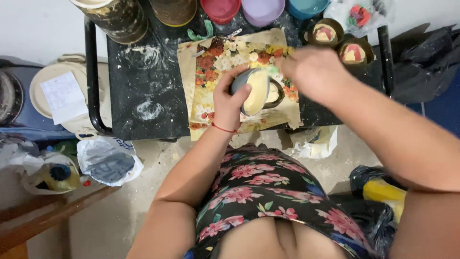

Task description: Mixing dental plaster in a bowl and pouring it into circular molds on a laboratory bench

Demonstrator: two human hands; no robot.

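Right hand [311,72] blurred, fingers bunched at the rim of a grey ceramic mug with dark handle [257,91]; whether it pinches anything, cannot tell. Left hand [229,100] clamped around the mug, tilting it above a flower-printed sheet [211,76] on the black paint-smeared table [143,86]. Mug's inside coated cream-yellow. Along the table's far edge, cut off by frame: red bowl [220,9], lilac bowl [262,10], teal bowl [306,7]. Two small brown cups [326,32] hold red-and-yellow contents.
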